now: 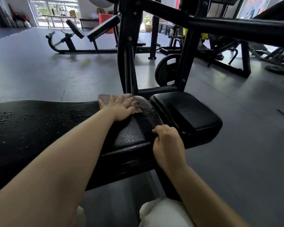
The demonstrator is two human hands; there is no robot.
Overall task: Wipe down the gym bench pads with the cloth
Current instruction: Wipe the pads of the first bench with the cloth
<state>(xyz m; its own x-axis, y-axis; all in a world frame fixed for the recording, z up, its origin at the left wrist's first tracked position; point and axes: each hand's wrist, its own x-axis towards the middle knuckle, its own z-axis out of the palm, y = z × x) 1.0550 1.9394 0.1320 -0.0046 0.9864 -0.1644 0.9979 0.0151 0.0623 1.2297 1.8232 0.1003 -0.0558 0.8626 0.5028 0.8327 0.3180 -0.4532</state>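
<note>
Left hand (121, 108) lies flat, fingers spread, pressing the brownish cloth (136, 104) onto the far end of the long bench pad (56, 125), which is beaded with water droplets (5, 117). At five o'clock from it, the right hand (168, 145) curls over the pad's near edge, gripping it. The seat pad (187, 110) sits at three o'clock of the cloth.

The left hand (121, 108) covers much of the cloth (105, 99); the long bench pad (39, 128) runs off the left edge.
</note>
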